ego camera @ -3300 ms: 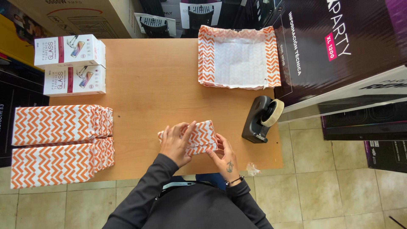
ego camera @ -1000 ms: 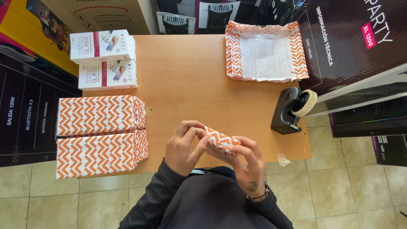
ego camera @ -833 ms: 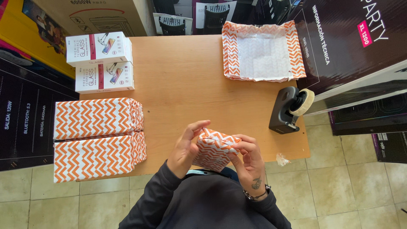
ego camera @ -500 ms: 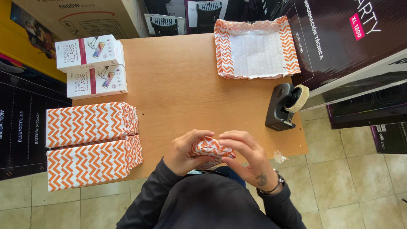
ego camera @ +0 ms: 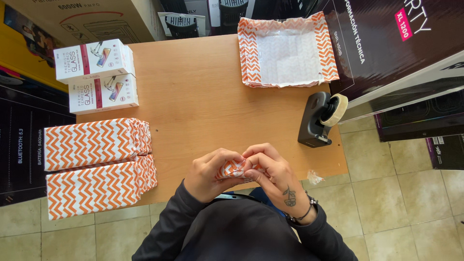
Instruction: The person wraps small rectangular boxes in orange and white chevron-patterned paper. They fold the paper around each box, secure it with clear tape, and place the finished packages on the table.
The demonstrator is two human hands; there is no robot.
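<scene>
**Inspector:** State the item in hand.

**Assistant:** A small parcel [ego camera: 233,170] wrapped in orange-and-white zigzag paper. Only a narrow strip of it shows between the fingers; the rest is covered. It sits at the near edge of the table [ego camera: 203,92], just in front of the person's chest.

**Inspector:** The grip?

**Assistant:** Both hands are closed on it. The left hand [ego camera: 210,174] wraps it from the left side, fingers curled over the top. The right hand [ego camera: 270,171] pinches its right end, fingertips pressed onto the paper. The two hands touch above the parcel.

**Inspector:** Surroundings?

**Assistant:** To the left, two long wrapped packages [ego camera: 96,166] in the same zigzag paper lie side by side, touching. Beyond them, at the far left corner, two white boxes [ego camera: 96,75] lie one against the other. At the far right of the table lies a flat sheet of wrapping paper [ego camera: 287,50], pale in the middle with zigzag borders. Nearer, by the right edge, stands a black tape dispenser [ego camera: 319,118] with a roll in it. A small crumpled scrap [ego camera: 314,177] lies at the near right corner of the table.
</scene>
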